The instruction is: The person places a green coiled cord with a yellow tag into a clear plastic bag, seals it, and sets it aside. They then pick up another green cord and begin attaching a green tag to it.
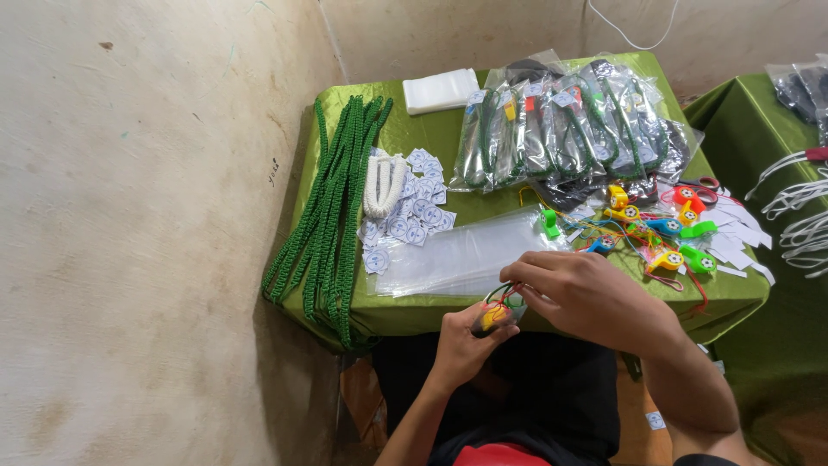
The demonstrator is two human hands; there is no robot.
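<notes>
Our left hand (461,341) clamps a yellow whistle (494,317) at the table's (414,315) near edge, while our right hand's (586,293) fingers pinch its cord (504,293). A row of filled bags (561,129) lies at the back, so we judge a good share packed; loose whistles (664,229) to the right remain. Empty clear bags (470,255) wait beyond our hands, green cords (332,216) at left.
</notes>
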